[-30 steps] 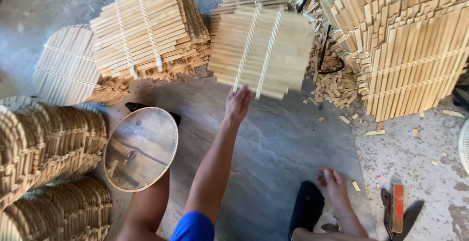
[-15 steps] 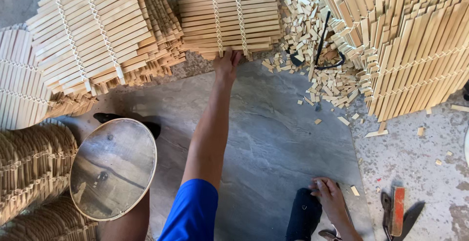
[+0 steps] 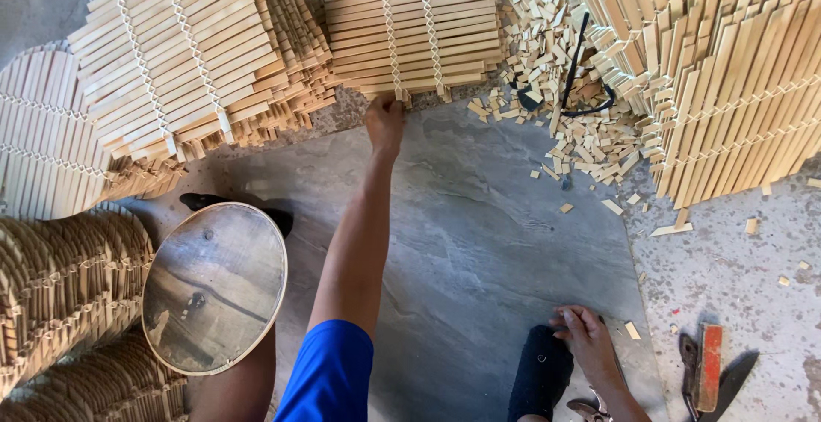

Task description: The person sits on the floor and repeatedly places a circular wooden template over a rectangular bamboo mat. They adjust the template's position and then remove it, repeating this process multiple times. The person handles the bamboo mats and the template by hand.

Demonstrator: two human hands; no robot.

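Bamboo slat mat [image 3: 410,24] lies just beyond the left hand [image 3: 385,123], whose fingers grip its near edge.

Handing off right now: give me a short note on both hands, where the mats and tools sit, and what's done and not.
Left hand: stretched forward, fingers on the near edge of the square slat mat; grip unclear.
Right hand: low on the stone slab, touching a black pad; scissors just below it.
Round board leans at the left knee.
Done: round mats stacked at left. Not yet done: square mats piled ahead and right. Offcuts litter the slab.
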